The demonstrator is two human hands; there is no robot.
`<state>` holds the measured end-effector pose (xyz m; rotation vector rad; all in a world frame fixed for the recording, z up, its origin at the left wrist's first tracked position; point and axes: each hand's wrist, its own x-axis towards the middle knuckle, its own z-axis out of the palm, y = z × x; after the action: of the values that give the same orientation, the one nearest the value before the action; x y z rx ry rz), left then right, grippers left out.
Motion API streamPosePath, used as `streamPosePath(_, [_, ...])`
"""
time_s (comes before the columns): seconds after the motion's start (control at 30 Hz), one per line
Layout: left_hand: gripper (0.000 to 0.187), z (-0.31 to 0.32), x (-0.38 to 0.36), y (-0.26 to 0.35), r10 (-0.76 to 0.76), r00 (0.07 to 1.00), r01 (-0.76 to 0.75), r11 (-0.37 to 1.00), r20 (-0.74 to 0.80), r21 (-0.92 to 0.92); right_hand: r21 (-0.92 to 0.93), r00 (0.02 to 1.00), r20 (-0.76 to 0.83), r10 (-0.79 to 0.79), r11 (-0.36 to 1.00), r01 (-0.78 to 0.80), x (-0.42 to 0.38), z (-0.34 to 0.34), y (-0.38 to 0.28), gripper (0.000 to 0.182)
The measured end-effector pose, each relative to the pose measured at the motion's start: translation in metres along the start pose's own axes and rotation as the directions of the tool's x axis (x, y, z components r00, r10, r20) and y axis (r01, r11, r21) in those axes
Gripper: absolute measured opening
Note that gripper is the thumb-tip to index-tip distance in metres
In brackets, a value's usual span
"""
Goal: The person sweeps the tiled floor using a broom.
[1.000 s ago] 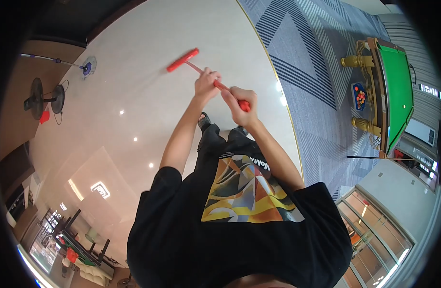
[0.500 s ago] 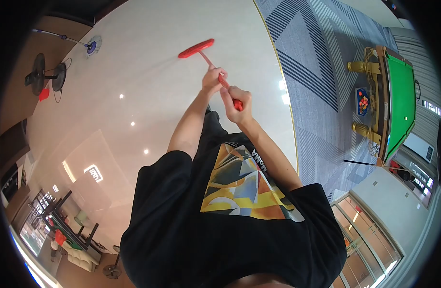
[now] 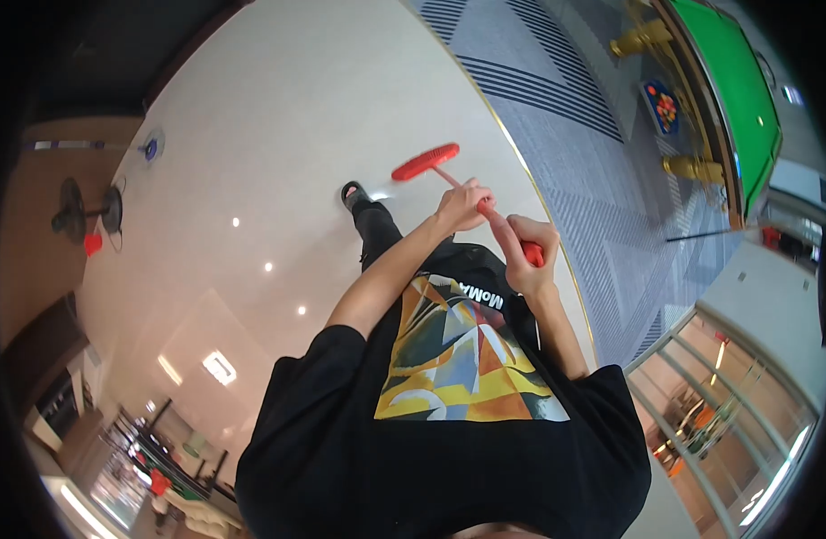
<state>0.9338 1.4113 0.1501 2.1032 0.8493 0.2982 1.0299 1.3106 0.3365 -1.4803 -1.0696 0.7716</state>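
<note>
A red broom [image 3: 426, 163] slants across the view in front of my body, its wide head out on the pale floor. My left hand [image 3: 463, 207] is closed round the handle partway down, nearer the head. Higher up, my right hand [image 3: 532, 247] wraps the handle near its red top end. Both arms stretch forward past my black shirt. One foot in a dark sandal [image 3: 353, 195] is on the floor left of the broom head. Whether the bristles touch the floor is hard to tell.
A gold strip [image 3: 507, 135] divides the glossy pale floor from a grey patterned carpet [image 3: 557, 153]. A green pool table [image 3: 732, 99] stands at the right, with a tray of balls [image 3: 662, 108] beneath. At the left are a mop [image 3: 150, 148] and a black fan [image 3: 112, 211].
The broom and both my hands have moved right and lower in the view, nearer the gold strip. My sandalled foot now shows, and the surroundings have turned. Both hands keep their hold.
</note>
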Motion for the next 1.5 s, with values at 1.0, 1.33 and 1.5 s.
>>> streamPosePath(1.0, [0.044,-0.021,0.157,-0.103,-0.069,0.968,0.036,0.99,0.243,0.14,0.066,0.96,-0.222,-0.169,0.98,0.188,0.105,0.024,0.058,0.034])
streamPosePath(1.33, [0.041,0.052,0.065,-0.031,-0.108,0.927,0.063,0.989,0.36,0.132,0.077,0.964,-0.263,-0.047,0.995,0.07,-0.021,-0.035,0.048,0.034])
streamPosePath(1.5, [0.031,0.081,-0.024,0.04,-0.085,0.917,0.056,0.995,0.39,0.086,0.13,0.986,-0.146,-0.075,0.987,0.094,-0.086,-0.084,0.013,0.034])
